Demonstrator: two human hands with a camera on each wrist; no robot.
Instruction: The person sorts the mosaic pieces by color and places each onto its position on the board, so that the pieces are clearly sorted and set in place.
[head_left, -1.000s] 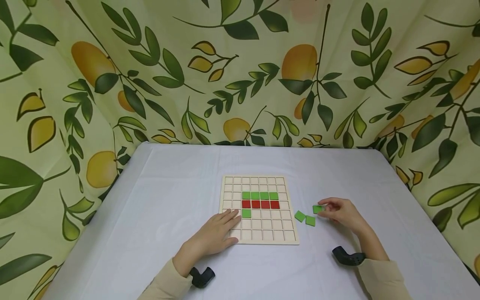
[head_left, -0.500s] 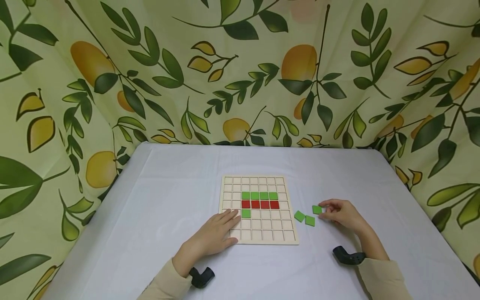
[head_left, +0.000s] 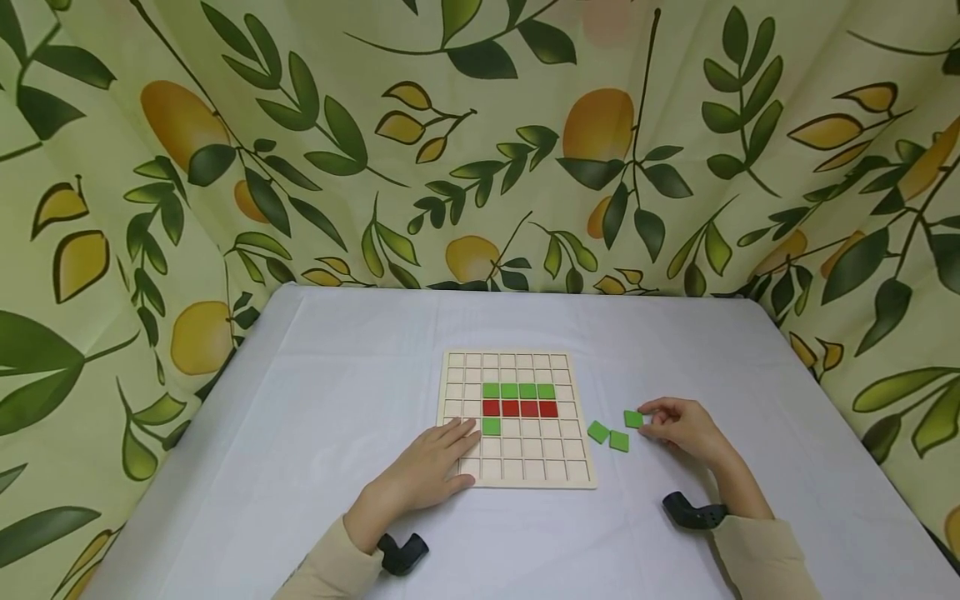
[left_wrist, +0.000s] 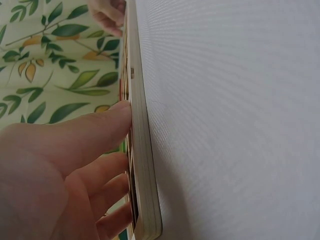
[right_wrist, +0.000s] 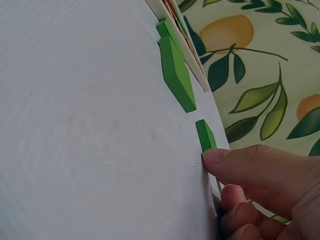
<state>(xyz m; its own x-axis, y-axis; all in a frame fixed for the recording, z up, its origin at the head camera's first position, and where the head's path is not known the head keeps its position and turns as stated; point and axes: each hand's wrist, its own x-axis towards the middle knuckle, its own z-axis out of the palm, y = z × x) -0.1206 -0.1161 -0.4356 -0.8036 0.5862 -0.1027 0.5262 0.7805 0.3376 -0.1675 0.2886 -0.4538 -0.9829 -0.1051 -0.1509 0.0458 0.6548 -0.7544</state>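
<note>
My left hand (head_left: 431,467) lies with its fingers straight on the lower left of a wooden grid board (head_left: 530,472). In the left wrist view, the thumb (left_wrist: 95,132) rests along the board's edge. Set in the grid are a row of green tiles (head_left: 528,391), a row of red tiles (head_left: 529,409) below it, and one green tile (head_left: 491,427) under that. Right of the board, my right hand (head_left: 688,428) pinches a loose green tile (head_left: 633,419) at its right edge between thumb and index finger. The tile sits low at the cloth.
Two more loose green tiles (head_left: 608,437) lie between the board and the right hand. A white cloth (head_left: 360,358) covers the table, and a leaf-and-fruit patterned curtain (head_left: 480,167) hangs behind and at both sides. Each wrist wears a dark device (head_left: 693,512).
The fingertips of my right hand cover slightly less of the green tile than one second ago. My left hand stays in place on the board.
</note>
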